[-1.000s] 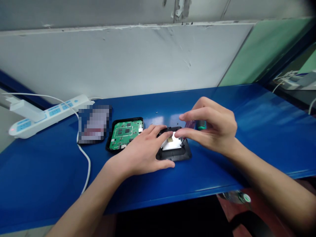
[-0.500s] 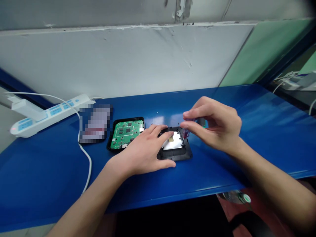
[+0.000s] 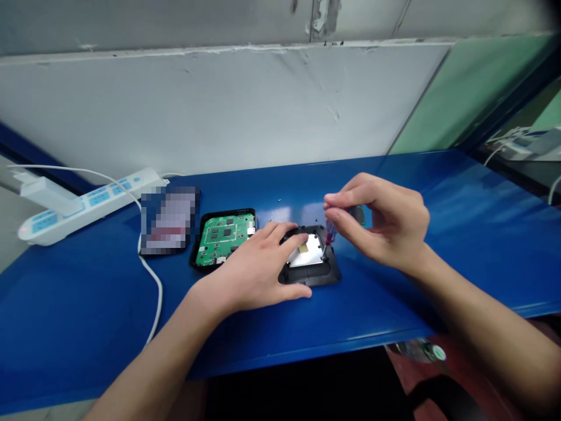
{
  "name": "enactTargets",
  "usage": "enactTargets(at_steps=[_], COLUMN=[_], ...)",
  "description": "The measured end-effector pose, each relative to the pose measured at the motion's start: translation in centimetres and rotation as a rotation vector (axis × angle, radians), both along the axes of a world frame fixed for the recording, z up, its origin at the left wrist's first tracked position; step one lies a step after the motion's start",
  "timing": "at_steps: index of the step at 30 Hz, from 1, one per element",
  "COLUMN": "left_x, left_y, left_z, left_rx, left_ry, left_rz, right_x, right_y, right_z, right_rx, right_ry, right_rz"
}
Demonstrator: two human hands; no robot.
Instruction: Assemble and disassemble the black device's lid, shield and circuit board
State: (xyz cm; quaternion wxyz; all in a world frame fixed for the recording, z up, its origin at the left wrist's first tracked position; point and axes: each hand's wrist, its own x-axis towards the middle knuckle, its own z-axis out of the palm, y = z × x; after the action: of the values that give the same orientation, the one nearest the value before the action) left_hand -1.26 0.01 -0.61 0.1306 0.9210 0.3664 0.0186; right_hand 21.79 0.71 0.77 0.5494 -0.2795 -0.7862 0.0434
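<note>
the bare left forearm [image 3: 162, 345] slants in from the lower left; the left hand [image 3: 252, 272] lies palm down, fingers [image 3: 293, 246] spread, thumb [image 3: 295, 290] set apart. the right hand [image 3: 390, 222] hovers, thumb and forefinger [image 3: 350, 197] pinched toward the left, the right forearm [image 3: 477, 321] angling back to the lower right.

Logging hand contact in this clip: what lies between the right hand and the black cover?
In the head view, a screwdriver: the right hand pinches its purplish handle, and its shaft points down at the black cover.
</note>
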Motion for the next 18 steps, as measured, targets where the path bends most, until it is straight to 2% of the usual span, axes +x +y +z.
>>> enactTargets(at_steps=[13,18], left_x=[0.0,0.1], left_y=[0.0,0.0], left_z=[0.0,0.1], left_rx=[-0.015,-0.019], left_ry=[-0.010,0.000], left_rz=[0.007,0.013], right_x=[-1.0,-1.4], right_y=[-0.4,-0.7], right_z=[0.1,0.2], right_rx=[-0.026,0.019], right_ry=[0.004,-0.016], right_rz=[-0.185,-0.196])
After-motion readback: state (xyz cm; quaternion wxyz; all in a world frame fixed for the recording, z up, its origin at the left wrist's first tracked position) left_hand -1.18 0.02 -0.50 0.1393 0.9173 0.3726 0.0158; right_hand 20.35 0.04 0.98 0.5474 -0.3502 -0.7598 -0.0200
